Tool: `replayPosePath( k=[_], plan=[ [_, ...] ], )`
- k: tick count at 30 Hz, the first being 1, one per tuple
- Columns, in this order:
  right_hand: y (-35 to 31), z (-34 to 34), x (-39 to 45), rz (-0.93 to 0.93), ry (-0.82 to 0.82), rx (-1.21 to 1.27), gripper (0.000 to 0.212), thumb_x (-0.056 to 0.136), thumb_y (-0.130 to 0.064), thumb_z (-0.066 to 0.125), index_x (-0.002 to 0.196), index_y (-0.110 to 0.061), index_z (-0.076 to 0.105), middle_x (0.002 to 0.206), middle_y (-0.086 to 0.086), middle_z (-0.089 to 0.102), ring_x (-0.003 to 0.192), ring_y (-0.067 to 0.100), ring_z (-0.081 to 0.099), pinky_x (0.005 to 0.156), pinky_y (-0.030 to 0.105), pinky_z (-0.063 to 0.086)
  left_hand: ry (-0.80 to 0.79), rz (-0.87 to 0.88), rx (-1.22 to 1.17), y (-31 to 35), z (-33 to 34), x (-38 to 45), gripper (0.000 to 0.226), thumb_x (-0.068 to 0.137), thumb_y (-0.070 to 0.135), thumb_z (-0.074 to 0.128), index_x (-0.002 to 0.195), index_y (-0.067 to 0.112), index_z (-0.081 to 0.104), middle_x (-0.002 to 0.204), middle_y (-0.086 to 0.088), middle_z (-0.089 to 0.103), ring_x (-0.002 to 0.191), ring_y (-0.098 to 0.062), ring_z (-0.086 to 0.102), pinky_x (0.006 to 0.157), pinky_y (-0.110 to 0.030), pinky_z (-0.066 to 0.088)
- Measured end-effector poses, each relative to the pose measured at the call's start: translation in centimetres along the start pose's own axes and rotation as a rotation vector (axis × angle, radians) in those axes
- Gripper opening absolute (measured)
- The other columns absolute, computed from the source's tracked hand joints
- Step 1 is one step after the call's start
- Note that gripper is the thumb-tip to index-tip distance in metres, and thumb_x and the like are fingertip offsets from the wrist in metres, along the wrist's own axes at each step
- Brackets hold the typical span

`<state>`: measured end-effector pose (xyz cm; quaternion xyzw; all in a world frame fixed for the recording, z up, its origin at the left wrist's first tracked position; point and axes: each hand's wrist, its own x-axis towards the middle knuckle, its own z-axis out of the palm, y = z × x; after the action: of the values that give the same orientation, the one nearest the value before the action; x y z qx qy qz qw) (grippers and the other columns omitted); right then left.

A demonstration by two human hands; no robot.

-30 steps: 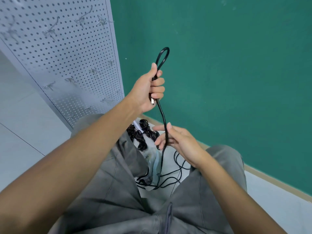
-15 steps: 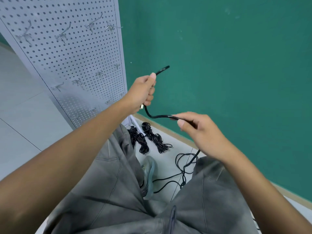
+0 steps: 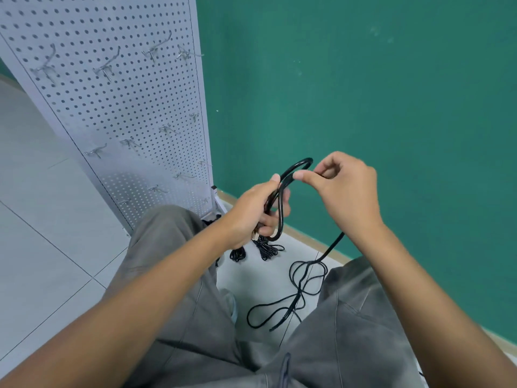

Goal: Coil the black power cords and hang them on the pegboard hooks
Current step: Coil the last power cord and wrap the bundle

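Cord: your black power cord forms one glossy loop, its tail trailing to the floor.
Left hand: grasping the loop's base.
Right hand: fingers pinching its top.

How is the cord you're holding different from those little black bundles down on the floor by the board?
The cord in hand has only a loop or two so far, gripped by the left hand and pinched by the right hand; the floor bundles are tightly wound and touched by no one. The cord in hand trails a loose tangle across the floor; the floor bundles show no loose tail. Both are black, and neither hangs on the pegboard yet.
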<state>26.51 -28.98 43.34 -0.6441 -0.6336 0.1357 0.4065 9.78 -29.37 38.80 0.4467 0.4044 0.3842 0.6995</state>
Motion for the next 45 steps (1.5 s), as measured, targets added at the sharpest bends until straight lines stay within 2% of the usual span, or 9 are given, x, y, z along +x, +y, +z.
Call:
replayPosePath(
  k=[3,6,12,16,25,29,38,42,45],
  plan=[
    [-0.3,0.2,-0.1,0.029,0.013,-0.062,0.047,0.069,-0.056,0.086,0.072,-0.019,0.058,0.057,-0.004,0.059,0.053,0.012,0.05,0.056,0.026,0.041,-0.052,-0.002,0.098,0.5,0.6,-1.1,0.043,0.104,0.057,0.038,0.092,0.018,0.049,0.066,0.002,0.051,0.046,-0.007,0.018,0.039,-0.017,0.02],
    [-0.7,0.4,-0.4,-0.009,-0.006,-0.003,0.039,0.075,-0.043,0.087,0.076,-0.016,0.058,0.061,-0.005,0.059,0.054,0.006,0.049,0.054,0.017,0.039,-0.086,0.008,0.19,0.9,0.3,-1.7,0.024,0.107,0.036,0.051,0.094,0.016,0.045,0.069,0.0,0.051,0.049,-0.01,0.025,0.039,-0.017,0.02],
    [1.3,1.5,-1.3,0.018,-0.185,0.381,0.013,0.097,-0.018,0.069,0.085,-0.019,0.063,0.074,-0.013,0.061,0.066,0.008,0.05,0.067,0.02,0.043,-0.185,0.026,-0.18,2.7,-1.0,-2.6,0.02,0.109,0.024,0.038,0.095,0.016,0.049,0.066,0.002,0.046,0.048,-0.008,0.018,0.04,-0.019,0.013],
    [2.2,1.8,-2.3,0.074,-0.187,0.523,0.045,0.096,-0.038,0.065,0.078,0.003,0.057,0.065,0.009,0.05,0.062,0.012,0.043,0.061,0.021,0.038,-0.162,0.078,-0.249,2.9,-2.1,-2.7,0.024,0.106,0.037,0.042,0.096,0.017,0.052,0.068,0.003,0.045,0.053,-0.01,0.018,0.049,-0.025,0.012],
    [-3.3,1.8,-1.6,0.222,-0.26,0.992,0.031,0.097,-0.034,0.055,0.094,-0.004,0.06,0.125,0.01,0.07,0.117,0.022,0.068,0.098,0.04,0.057,-0.006,0.014,-0.02,0.8,-1.3,-3.5,0.035,0.11,0.041,0.038,0.097,0.012,0.051,0.079,-0.005,0.063,0.055,-0.015,0.037,0.049,-0.022,0.03],
    [-4.9,2.3,-2.4,0.311,-0.307,1.087,0.027,0.109,-0.029,0.043,0.107,-0.004,0.052,0.121,0.014,0.073,0.113,0.028,0.07,0.099,0.039,0.057,0.006,0.072,-0.004,0.0,-0.9,-3.9,0.033,0.111,0.03,0.038,0.084,0.013,0.044,0.077,-0.004,0.053,0.063,-0.018,0.054,0.055,-0.022,0.04],
    [-7.0,0.8,-5.0,0.346,-0.381,1.254,0.024,0.112,-0.029,0.034,0.117,-0.011,0.048,0.117,0.03,0.07,0.116,0.043,0.067,0.106,0.051,0.051,0.08,0.363,0.484,-0.2,-0.8,-6.2,0.034,0.105,0.04,0.042,0.078,0.02,0.045,0.069,0.014,0.044,0.068,-0.011,0.038,0.065,-0.025,0.033],
    [-8.1,-0.3,-6.2,0.31,-0.457,1.306,0.037,0.112,-0.028,0.03,0.125,-0.003,0.054,0.119,0.029,0.069,0.119,0.04,0.066,0.108,0.048,0.05,0.077,0.427,0.439,0.2,-0.3,-8.2,0.029,0.11,0.034,0.042,0.116,0.017,0.065,0.11,0.007,0.072,0.104,-0.007,0.066,0.093,-0.021,0.051],
    [-9.0,-0.7,-7.0,0.25,-0.504,1.226,0.04,0.113,-0.027,0.028,0.127,-0.003,0.057,0.122,0.024,0.07,0.123,0.034,0.065,0.109,0.045,0.049,-0.036,0.338,0.195,0.6,0.2,-10.2,0.033,0.111,0.03,0.036,0.114,0.007,0.059,0.094,-0.012,0.074,0.082,-0.032,0.075,0.075,-0.034,0.062]
  ],
)
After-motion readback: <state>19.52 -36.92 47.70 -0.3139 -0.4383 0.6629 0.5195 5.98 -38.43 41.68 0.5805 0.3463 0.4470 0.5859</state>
